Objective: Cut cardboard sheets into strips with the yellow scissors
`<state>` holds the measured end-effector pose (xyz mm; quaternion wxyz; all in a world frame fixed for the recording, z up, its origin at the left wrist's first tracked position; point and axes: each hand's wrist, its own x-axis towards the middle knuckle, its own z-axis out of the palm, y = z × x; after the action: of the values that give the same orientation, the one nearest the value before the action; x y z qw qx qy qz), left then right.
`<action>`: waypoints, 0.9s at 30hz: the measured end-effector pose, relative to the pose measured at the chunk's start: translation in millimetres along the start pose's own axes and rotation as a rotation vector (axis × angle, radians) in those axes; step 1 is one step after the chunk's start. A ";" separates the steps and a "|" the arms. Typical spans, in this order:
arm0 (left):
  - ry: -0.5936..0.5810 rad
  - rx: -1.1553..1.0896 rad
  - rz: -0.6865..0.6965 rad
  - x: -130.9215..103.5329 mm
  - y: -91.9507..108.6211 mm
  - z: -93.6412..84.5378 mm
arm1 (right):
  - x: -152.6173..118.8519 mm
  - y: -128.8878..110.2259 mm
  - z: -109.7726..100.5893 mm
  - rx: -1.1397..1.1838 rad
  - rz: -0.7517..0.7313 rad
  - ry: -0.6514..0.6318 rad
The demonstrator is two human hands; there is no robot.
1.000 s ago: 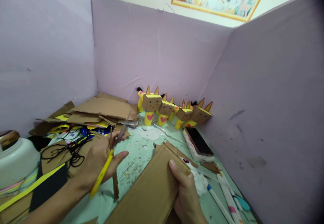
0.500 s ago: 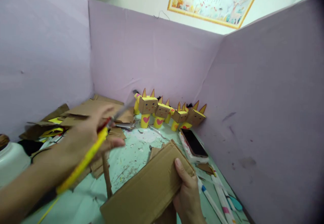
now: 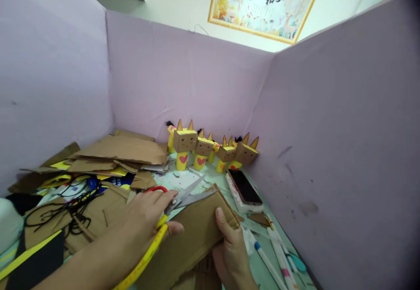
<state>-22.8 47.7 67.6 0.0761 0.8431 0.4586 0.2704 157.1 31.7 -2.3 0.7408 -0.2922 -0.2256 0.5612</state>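
The work space is enclosed by lilac walls, over which a framed picture is seen. Between them, a pale green counter is partly covered with scraps. At the back left, flat brown cardboard sheets are piled.

In the foreground, a long cardboard piece is held aslant above the counter by the right hand; its far end is clamped by the fingers, with the thumb pressed on the upper face. By the left hand, a pair of scissors is gripped, the fingers being wrapped about the red and yellow handles. The blades are spread apart, and one is laid across the far edge of the cardboard piece; whether it is touched cannot be told.

Beyond, by the back wall, four box-headed animal figures are stood in a row, yellow-legged and horned. Right of the cardboard piece, a phone is rested on a white box. Nearer, white markers are laid beside the right hand. At the left, thin black cord is tangled over the scraps.
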 end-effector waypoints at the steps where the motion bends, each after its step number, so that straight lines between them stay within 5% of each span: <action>1: -0.068 0.025 0.008 0.1 1.2 5.4 | -0.9 -0.5 0.4 0.014 0.023 -0.018; 3: -0.155 0.060 0.013 -0.5 1.0 11.5 | -2.5 -1.2 0.9 0.021 0.039 -0.056; 10: -0.149 0.078 0.002 -3.1 3.0 13.2 | -4.4 -0.3 1.6 -0.048 -0.027 -0.123; 27: -0.139 0.189 0.041 3.4 14.6 15.9 | -13.7 5.3 -2.5 -0.272 -0.139 0.031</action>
<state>-2.3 44.1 61.1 0.0224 0.8724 0.4585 0.1681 151.4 19.1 -7.8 0.7348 -0.3822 -0.3080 0.4681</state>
